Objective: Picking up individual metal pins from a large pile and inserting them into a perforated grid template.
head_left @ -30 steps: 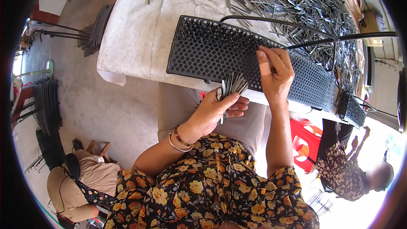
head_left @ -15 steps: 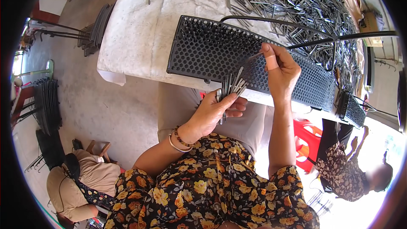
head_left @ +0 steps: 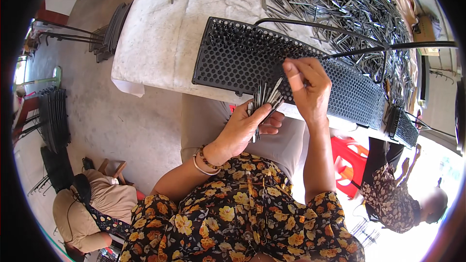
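My left hand (head_left: 242,128) is closed around a fanned bundle of thin metal strips (head_left: 264,101), just off the table's front edge. Over the black perforated rack (head_left: 233,65), my right hand (head_left: 310,85) has thumb and forefinger pinched together. I cannot make out what, if anything, lies between those fingertips. Many dark strips (head_left: 233,34) stand upright in the rack's holes along its far side, while the holes nearer me show bare.
Loose metal strips (head_left: 340,9) lie heaped on the white-covered table (head_left: 155,43). A black rod frame (head_left: 330,26) arches over the rack. Stacked black racks (head_left: 53,116) stand at left; a red plastic stool (head_left: 347,165) and another person (head_left: 398,194) are at right.
My right hand has moved left and slightly down. The strip seen at its fingertips earlier no longer shows. My left hand keeps its bundle in nearly the same place.
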`<state>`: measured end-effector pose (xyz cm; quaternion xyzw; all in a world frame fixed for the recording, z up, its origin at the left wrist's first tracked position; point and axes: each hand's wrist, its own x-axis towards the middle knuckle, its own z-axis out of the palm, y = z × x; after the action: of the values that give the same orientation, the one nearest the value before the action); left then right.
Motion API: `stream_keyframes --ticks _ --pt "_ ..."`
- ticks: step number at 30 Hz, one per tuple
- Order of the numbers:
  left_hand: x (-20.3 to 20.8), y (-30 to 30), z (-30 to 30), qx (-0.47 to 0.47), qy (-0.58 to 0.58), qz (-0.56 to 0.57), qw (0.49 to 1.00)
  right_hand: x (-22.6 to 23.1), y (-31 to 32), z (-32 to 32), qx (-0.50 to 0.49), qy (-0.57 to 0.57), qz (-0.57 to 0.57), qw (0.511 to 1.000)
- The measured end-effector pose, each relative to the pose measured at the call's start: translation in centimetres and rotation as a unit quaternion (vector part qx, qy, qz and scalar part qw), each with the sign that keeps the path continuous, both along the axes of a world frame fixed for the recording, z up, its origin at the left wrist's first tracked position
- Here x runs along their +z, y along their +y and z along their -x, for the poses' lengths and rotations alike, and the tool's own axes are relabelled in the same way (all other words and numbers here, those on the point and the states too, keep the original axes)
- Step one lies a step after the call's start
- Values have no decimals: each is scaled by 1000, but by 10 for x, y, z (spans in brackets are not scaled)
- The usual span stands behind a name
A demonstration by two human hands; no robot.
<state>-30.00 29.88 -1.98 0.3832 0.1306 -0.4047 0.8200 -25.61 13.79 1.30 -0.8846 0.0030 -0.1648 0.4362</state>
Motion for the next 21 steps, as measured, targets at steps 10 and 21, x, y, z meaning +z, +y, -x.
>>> stream_keyframes --ticks 10,21 --pt "3 -5 2 -35 -11 17 999 6 -19 -5 -94 5 -102 990" --pt "0 -2 1 -39 6 31 999 -13 -12 -8 -100 -108 19 989"
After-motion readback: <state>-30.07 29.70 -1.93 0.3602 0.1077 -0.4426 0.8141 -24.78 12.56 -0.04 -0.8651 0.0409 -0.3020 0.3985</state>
